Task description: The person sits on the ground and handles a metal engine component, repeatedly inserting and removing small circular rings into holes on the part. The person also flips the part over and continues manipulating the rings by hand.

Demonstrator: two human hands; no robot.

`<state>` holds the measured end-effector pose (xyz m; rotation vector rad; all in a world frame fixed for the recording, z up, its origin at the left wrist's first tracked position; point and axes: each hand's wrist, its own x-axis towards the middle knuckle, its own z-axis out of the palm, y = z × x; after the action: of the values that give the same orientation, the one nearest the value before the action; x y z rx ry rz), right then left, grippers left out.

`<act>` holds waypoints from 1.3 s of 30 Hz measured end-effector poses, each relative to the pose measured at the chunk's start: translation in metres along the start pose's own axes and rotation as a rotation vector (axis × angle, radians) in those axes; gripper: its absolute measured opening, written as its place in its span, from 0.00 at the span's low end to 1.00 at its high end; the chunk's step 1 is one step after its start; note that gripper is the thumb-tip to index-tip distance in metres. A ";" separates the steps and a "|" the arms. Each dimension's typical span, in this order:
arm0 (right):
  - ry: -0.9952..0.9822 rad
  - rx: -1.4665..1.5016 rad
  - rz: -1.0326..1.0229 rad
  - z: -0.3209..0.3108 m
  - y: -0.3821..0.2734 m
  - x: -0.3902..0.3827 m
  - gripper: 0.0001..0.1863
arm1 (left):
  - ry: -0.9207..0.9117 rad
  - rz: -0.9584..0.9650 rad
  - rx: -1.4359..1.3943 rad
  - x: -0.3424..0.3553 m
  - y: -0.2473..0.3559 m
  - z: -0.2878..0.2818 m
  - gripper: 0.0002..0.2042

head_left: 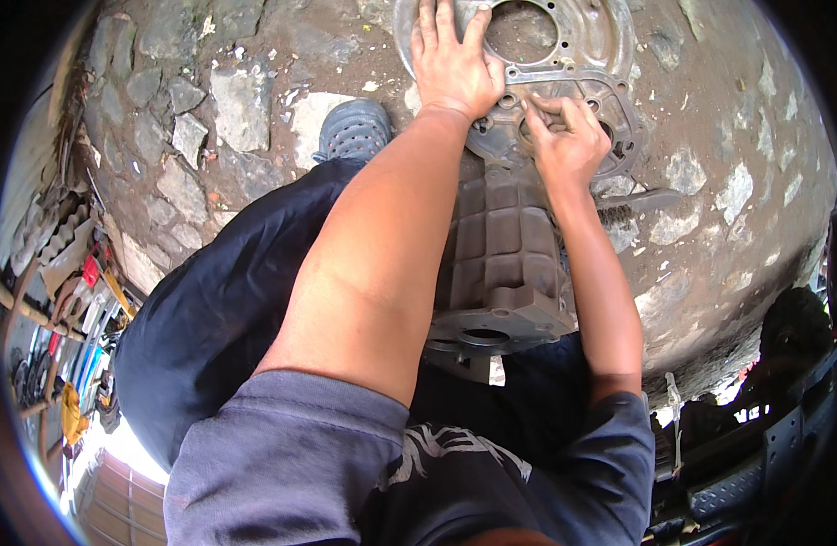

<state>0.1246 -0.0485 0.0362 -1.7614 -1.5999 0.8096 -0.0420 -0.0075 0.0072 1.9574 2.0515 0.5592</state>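
Observation:
My left hand (450, 73) lies with fingers spread on the round metal housing (600, 36), beside its large central opening, at the top of the view. My right hand (564, 136) has its fingers curled in a pinch over the smaller flanged face (610, 100), which has several holes; what is between the fingertips is too small to make out. A ribbed metal casing (496, 237) extends from that face toward me, between my forearms, with an opening at its near end. A dark bristled brush (637, 205) lies right of the casing.
The ground (191, 136) is rough stone and dirt. My shoe (350, 127) and bent left leg are left of the casing. Assorted tools and materials (73, 328) crowd the left edge; dark metal parts (764, 455) fill the lower right rim.

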 end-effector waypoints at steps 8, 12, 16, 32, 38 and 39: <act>0.022 0.029 -0.028 0.007 0.001 0.005 0.09 | 0.007 -0.024 -0.035 0.005 0.001 0.000 0.34; 0.007 0.006 -0.019 0.003 0.004 0.000 0.09 | 0.007 -0.018 -0.010 0.003 0.000 0.004 0.32; 0.044 0.018 -0.075 0.008 -0.003 0.007 0.10 | 0.025 -0.016 0.047 -0.007 -0.010 0.020 0.31; -0.041 0.010 0.006 -0.003 -0.001 0.002 0.10 | -0.022 -0.021 0.069 -0.004 -0.007 0.016 0.30; 0.043 -0.063 -0.117 0.010 -0.011 0.010 0.09 | -0.038 -0.046 0.102 -0.006 -0.009 0.016 0.31; 0.026 -0.043 -0.090 0.009 -0.009 0.009 0.09 | -0.042 -0.057 0.120 -0.006 -0.010 0.015 0.31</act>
<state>0.1130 -0.0385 0.0373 -1.7090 -1.6779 0.7121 -0.0436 -0.0118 -0.0113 1.9507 2.1524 0.3880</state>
